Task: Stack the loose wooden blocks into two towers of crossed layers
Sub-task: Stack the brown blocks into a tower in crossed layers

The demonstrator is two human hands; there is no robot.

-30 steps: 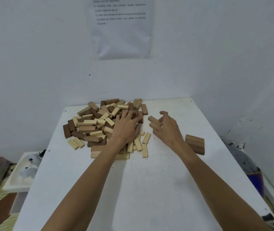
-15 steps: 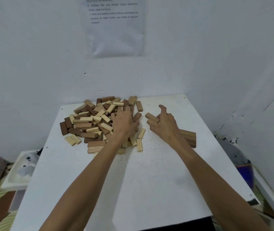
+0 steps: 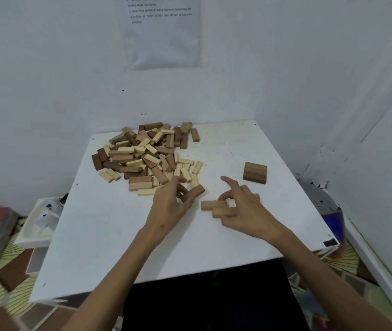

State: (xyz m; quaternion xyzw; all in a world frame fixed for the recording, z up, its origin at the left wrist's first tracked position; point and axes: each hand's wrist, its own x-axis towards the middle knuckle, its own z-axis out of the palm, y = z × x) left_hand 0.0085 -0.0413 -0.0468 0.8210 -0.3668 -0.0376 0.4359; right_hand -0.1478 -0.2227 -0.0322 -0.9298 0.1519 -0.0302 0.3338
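Pinching dark block [image 3: 196,191] in left grip [image 3: 171,204], centre frame, just below pile [image 3: 142,154], likely for same layer. Clasping two tan blocks [image 3: 210,204] side by side in right grip [image 3: 247,210], down at tabletop [image 3: 118,235], seemingly starting tower; stack [image 3: 255,173] upper right.

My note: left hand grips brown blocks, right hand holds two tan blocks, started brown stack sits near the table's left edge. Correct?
One error: the head view shows the brown stack near the right edge of the table, beyond the right hand. Rest holds.
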